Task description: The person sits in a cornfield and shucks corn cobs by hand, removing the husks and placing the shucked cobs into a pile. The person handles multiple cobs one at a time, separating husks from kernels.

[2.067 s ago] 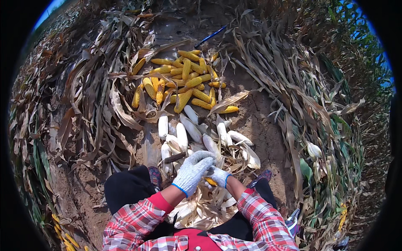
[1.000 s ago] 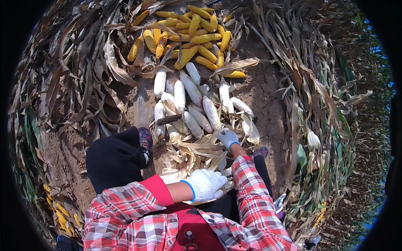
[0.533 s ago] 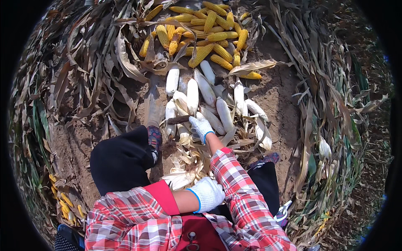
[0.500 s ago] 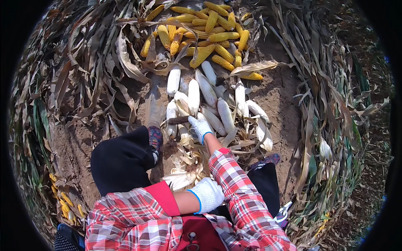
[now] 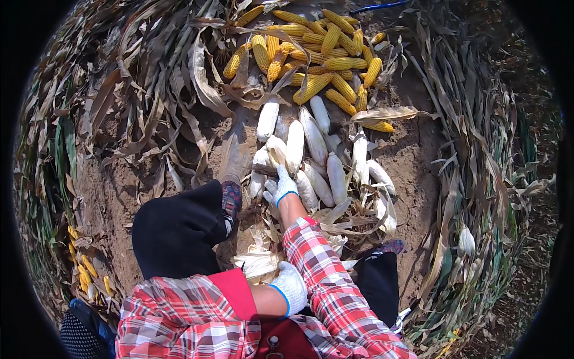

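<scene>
My right hand [image 5: 283,187], in a white knitted glove with a blue cuff, reaches out over a group of pale corn ears [image 5: 295,146]. Its fingers close on a dark brown, stick-like piece [image 5: 263,170], which points left across the ears. Closer to my body, my left hand [image 5: 291,289] wears a matching glove and looks curled. The fingertips are turned away, so whatever lies in them is hidden. Beside it, peeled-back pale husk [image 5: 257,263] spreads over the ground between my legs.
Bare yellow cobs [image 5: 335,63] form a heap at the far side. Dry stalks and leaves bank up on the left [image 5: 137,78] and right [image 5: 460,155]. More yellow cobs [image 5: 86,269] lie at the lower left. A blue rod-like thing [image 5: 379,7] shows at the top.
The view has shifted, so the scene sits farther right and slightly lower. My right hand moved left relative to the pale ears, with the brown piece. My left hand drew slightly back.
</scene>
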`<state>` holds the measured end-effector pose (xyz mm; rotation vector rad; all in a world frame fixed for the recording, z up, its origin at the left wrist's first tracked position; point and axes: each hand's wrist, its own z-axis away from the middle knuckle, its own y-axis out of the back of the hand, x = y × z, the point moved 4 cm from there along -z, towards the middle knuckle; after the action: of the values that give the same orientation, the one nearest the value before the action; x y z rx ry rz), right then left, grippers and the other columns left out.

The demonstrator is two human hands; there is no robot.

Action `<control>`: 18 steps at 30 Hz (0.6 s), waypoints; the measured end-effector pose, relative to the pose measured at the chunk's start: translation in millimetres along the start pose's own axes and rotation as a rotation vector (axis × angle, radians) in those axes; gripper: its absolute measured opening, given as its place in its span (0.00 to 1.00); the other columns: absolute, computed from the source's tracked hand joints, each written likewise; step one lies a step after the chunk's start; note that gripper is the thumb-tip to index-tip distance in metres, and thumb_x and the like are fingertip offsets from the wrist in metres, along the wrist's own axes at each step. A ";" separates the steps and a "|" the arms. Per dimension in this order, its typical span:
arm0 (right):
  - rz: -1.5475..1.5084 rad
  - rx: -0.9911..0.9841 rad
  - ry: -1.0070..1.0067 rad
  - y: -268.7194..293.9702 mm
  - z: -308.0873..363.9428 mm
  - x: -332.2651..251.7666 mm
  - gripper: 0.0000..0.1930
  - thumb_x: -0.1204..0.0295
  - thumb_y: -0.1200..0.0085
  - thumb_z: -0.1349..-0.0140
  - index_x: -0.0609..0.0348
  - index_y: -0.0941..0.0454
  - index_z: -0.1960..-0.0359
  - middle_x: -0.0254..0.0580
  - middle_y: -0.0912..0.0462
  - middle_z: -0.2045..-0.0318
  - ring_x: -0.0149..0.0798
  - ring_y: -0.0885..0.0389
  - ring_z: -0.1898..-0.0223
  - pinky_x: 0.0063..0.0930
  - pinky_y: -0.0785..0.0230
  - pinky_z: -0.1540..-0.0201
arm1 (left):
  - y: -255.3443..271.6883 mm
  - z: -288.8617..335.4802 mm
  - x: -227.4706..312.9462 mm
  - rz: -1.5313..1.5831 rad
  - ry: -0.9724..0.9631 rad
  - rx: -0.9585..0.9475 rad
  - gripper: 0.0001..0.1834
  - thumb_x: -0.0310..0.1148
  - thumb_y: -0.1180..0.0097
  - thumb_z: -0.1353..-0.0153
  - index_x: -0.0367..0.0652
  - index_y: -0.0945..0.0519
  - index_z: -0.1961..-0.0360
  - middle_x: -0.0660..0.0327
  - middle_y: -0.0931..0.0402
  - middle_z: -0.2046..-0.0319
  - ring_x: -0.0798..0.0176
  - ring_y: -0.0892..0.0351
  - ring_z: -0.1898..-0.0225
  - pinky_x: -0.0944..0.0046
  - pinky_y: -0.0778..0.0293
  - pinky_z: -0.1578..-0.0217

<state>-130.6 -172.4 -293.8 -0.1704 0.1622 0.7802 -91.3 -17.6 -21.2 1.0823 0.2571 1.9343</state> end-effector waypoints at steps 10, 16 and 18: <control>-0.579 -0.050 0.214 17.9 -41.1 3.4 0.08 0.69 0.49 0.34 0.60 0.24 0.60 0.43 0.20 0.66 0.44 0.22 0.64 0.47 0.27 0.57 | -3.1 -4.1 2.3 0.018 -0.034 -0.104 0.20 0.41 0.56 0.32 0.42 0.16 0.52 0.41 0.20 0.56 0.34 0.21 0.55 0.19 0.38 0.54; -0.511 -0.310 0.179 26.8 2.2 -8.2 0.10 0.64 0.51 0.29 0.55 0.28 0.66 0.29 0.31 0.81 0.28 0.37 0.84 0.26 0.37 0.78 | -10.0 -1.2 1.7 0.033 -0.032 0.200 0.19 0.41 0.55 0.34 0.39 0.15 0.63 0.42 0.18 0.66 0.39 0.19 0.65 0.27 0.32 0.60; -0.410 -0.293 0.182 40.1 8.5 -16.7 0.12 0.61 0.53 0.27 0.54 0.28 0.65 0.27 0.33 0.82 0.26 0.41 0.85 0.23 0.43 0.81 | -1.7 3.2 0.6 -0.027 -0.052 0.235 0.15 0.38 0.50 0.39 0.41 0.15 0.68 0.48 0.19 0.70 0.46 0.19 0.69 0.38 0.30 0.64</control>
<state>-170.0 -154.0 -285.7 -0.5361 0.1769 0.3746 -88.0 -16.8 -19.8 1.2731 0.4774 1.8827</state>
